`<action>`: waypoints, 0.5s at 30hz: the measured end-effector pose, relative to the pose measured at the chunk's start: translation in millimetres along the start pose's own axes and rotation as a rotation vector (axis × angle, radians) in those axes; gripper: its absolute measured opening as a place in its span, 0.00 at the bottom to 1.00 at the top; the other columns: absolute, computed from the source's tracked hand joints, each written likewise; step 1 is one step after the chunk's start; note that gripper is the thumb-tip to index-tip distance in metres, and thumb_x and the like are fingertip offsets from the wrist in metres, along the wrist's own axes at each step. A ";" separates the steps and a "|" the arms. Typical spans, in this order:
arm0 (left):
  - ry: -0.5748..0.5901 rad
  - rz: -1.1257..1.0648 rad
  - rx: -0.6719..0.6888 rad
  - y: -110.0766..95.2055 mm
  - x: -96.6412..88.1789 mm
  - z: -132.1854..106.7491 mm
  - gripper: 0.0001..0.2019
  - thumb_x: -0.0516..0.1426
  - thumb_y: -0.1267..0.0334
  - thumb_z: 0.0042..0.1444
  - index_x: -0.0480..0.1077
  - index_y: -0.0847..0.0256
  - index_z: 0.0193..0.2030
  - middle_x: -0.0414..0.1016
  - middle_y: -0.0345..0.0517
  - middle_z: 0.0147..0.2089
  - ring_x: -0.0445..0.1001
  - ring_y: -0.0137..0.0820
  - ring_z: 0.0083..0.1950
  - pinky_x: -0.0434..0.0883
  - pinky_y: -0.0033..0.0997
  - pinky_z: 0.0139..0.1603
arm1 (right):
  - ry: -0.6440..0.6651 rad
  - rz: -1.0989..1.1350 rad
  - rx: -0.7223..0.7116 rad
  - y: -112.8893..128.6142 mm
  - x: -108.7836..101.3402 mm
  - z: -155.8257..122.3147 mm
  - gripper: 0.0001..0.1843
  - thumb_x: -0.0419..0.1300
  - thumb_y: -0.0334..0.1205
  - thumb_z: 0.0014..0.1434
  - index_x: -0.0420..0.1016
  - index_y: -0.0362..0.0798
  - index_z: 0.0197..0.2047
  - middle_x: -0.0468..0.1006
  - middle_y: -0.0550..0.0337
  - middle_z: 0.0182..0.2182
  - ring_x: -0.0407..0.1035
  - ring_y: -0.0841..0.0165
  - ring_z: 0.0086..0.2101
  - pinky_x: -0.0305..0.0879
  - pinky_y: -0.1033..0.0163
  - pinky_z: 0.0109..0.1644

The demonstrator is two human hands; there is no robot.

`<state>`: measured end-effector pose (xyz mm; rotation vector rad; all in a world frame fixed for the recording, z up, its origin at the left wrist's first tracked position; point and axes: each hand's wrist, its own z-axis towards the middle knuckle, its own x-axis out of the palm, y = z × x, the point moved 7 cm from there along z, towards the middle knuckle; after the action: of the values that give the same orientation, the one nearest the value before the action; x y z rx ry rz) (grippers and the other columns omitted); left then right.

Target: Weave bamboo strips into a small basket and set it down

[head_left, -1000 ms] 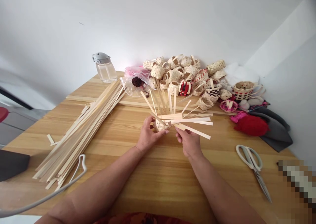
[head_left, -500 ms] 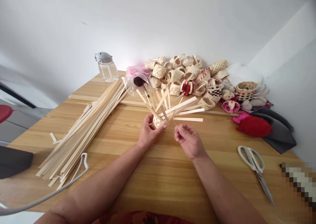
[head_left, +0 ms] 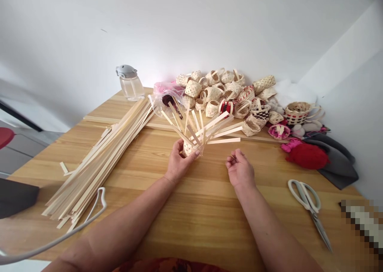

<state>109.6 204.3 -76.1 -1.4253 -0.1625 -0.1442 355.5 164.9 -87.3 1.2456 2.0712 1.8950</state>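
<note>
My left hand (head_left: pixel 178 162) grips a small half-woven bamboo basket (head_left: pixel 191 146) just above the wooden table (head_left: pixel 185 216). Several loose strip ends (head_left: pixel 209 128) fan up and to the right from it. My right hand (head_left: pixel 241 172) hovers to the right of the basket, apart from it. Its fingers are curled in a pinch, and whether anything thin is between them I cannot make out.
A long bundle of bamboo strips (head_left: pixel 101 156) lies at the left. A heap of finished little baskets (head_left: pixel 230 96) sits at the back, with a clear bottle (head_left: pixel 130 83), a plastic bag (head_left: pixel 167 98), red and grey cloth (head_left: pixel 317 156) and scissors (head_left: pixel 311 206) on the right.
My right hand let go of the strips and drew back to the right. My left hand tilted the basket so the strips point more upward.
</note>
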 end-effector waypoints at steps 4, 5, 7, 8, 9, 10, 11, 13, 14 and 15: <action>-0.014 0.018 0.009 0.4 -1.6 0.0 0.34 0.71 0.53 0.46 0.65 0.58 0.57 0.75 0.53 0.56 0.75 0.41 0.57 0.74 0.40 0.55 | 0.009 -0.057 -0.039 0.9 -2.8 2.8 0.21 0.68 0.56 0.50 0.67 0.52 0.35 0.73 0.66 0.29 0.69 0.72 0.23 0.63 0.66 0.23; -0.015 0.018 0.011 0.4 -1.6 0.0 0.34 0.71 0.53 0.46 0.65 0.58 0.57 0.75 0.53 0.56 0.75 0.41 0.57 0.74 0.40 0.55 | 0.001 -0.058 -0.026 0.5 -2.8 2.2 0.21 0.66 0.59 0.52 0.68 0.51 0.36 0.74 0.64 0.30 0.70 0.72 0.24 0.64 0.66 0.23; -0.012 0.017 0.016 0.3 -1.5 0.0 0.34 0.71 0.53 0.45 0.65 0.59 0.56 0.75 0.53 0.56 0.75 0.41 0.57 0.73 0.40 0.56 | -0.026 -0.037 0.017 -0.7 -1.8 -0.9 0.21 0.64 0.60 0.53 0.71 0.51 0.38 0.75 0.62 0.33 0.70 0.72 0.24 0.64 0.65 0.23; -0.012 0.018 0.019 0.2 -1.5 0.1 0.34 0.72 0.53 0.45 0.65 0.59 0.56 0.75 0.53 0.57 0.75 0.41 0.57 0.73 0.40 0.56 | -0.034 -0.029 0.032 -0.5 -0.3 -3.3 0.21 0.65 0.58 0.52 0.72 0.51 0.39 0.76 0.62 0.35 0.71 0.72 0.25 0.63 0.66 0.23; -0.015 0.023 0.020 0.2 -1.7 0.2 0.34 0.72 0.53 0.45 0.65 0.59 0.57 0.74 0.53 0.57 0.75 0.41 0.57 0.73 0.40 0.56 | -0.027 -0.027 0.037 0.4 2.5 -6.1 0.20 0.67 0.55 0.50 0.72 0.51 0.40 0.76 0.62 0.36 0.70 0.73 0.25 0.62 0.67 0.23; -0.019 0.032 0.022 0.2 -2.1 0.3 0.35 0.72 0.53 0.45 0.65 0.59 0.57 0.74 0.54 0.57 0.75 0.41 0.57 0.73 0.40 0.56 | -0.001 -0.030 0.032 1.9 6.5 -9.3 0.20 0.70 0.51 0.48 0.73 0.51 0.40 0.76 0.63 0.37 0.70 0.74 0.25 0.62 0.68 0.23; -0.024 0.043 0.024 0.3 -2.5 0.5 0.35 0.72 0.54 0.45 0.65 0.59 0.58 0.74 0.54 0.57 0.75 0.41 0.57 0.73 0.40 0.56 | 0.047 -0.035 0.017 4.0 11.9 -12.9 0.19 0.71 0.47 0.46 0.73 0.51 0.39 0.75 0.64 0.38 0.71 0.74 0.26 0.61 0.69 0.24; -0.027 0.065 0.034 0.0 -3.0 0.8 0.36 0.72 0.54 0.44 0.65 0.59 0.58 0.74 0.54 0.57 0.75 0.41 0.57 0.73 0.40 0.56 | 0.195 -0.062 -0.042 8.7 25.2 -21.9 0.17 0.71 0.44 0.46 0.73 0.51 0.38 0.76 0.62 0.40 0.72 0.72 0.31 0.63 0.69 0.26; -0.024 0.079 0.042 -0.3 -3.0 0.8 0.36 0.72 0.54 0.44 0.65 0.59 0.58 0.74 0.53 0.57 0.75 0.40 0.57 0.73 0.39 0.56 | 0.279 -0.091 -0.081 10.6 32.0 -27.3 0.16 0.70 0.44 0.47 0.74 0.51 0.39 0.77 0.61 0.41 0.74 0.69 0.34 0.64 0.68 0.28; -0.020 0.095 0.050 -0.6 -3.1 0.5 0.35 0.72 0.54 0.44 0.66 0.59 0.57 0.74 0.53 0.56 0.75 0.40 0.56 0.72 0.39 0.56 | 0.350 -0.131 -0.126 12.1 37.7 -32.7 0.16 0.69 0.44 0.49 0.75 0.51 0.41 0.78 0.59 0.42 0.74 0.67 0.37 0.66 0.67 0.30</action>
<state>106.5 204.7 -76.1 -1.3819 -0.1132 -0.0474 318.4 159.8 -52.1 0.7757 2.0800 2.2713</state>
